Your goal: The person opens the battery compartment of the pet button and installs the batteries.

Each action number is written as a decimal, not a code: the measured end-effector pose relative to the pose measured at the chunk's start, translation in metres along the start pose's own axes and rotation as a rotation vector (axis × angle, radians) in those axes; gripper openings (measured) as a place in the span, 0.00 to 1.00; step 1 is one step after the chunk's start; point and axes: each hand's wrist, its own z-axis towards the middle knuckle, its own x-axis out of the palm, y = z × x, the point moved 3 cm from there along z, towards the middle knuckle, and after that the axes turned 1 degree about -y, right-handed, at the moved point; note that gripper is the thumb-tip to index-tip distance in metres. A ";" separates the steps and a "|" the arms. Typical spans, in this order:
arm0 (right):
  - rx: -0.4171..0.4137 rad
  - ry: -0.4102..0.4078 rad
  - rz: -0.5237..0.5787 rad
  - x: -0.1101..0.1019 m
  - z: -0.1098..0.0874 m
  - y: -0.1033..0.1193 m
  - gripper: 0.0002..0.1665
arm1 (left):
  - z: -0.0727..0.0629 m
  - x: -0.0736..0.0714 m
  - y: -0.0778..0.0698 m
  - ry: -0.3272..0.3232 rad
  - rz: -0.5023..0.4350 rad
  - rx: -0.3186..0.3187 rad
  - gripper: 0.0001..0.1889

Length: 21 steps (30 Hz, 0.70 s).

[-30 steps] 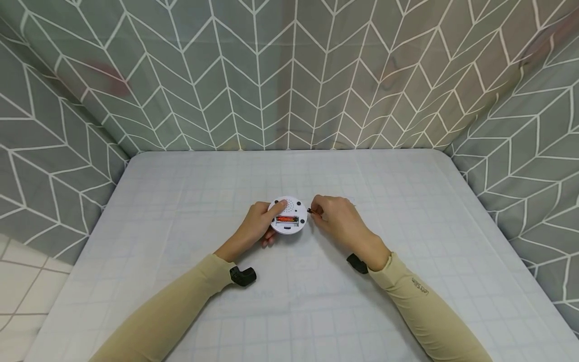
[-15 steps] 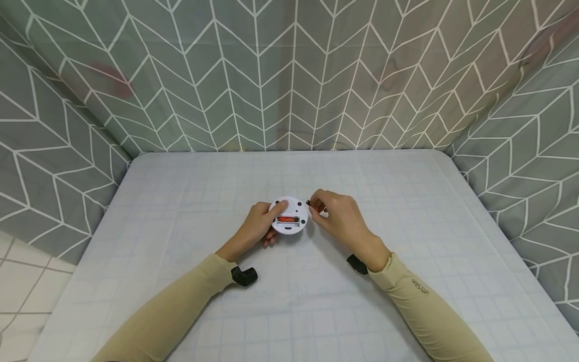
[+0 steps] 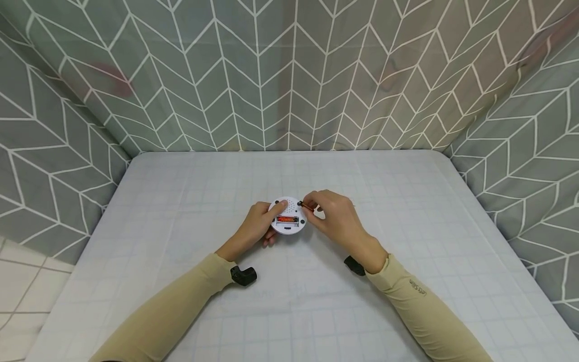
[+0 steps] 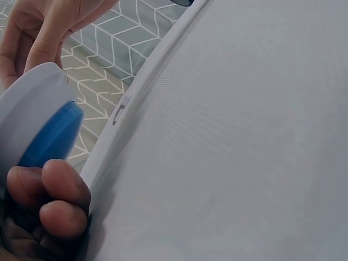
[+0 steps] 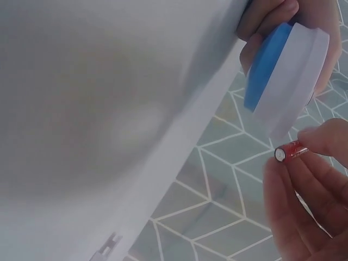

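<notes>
My left hand grips a round white device by its left side, thumb across the top face and fingers beneath. Speaker-like holes and an uncovered battery compartment face upward; a red-orange battery lies in it. The opposite side of the device is blue, as both wrist views show. My right hand pinches a second small battery, red with a silver end, between thumb and fingers. In the head view that battery's tip overlaps the device's upper right rim.
A white-covered table with a faint grid spreads under both hands. Grey curtains with white chevron lines hang behind it and along the sides. Black wrist cameras sit below each hand.
My right hand has turned the battery into fuller view and moved it left, from beside the device to over its right rim. The left hand and device stay nearly still.
</notes>
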 end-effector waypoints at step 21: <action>-0.143 -0.028 0.038 0.014 0.000 0.016 0.10 | -0.001 -0.001 -0.001 0.016 0.039 0.023 0.32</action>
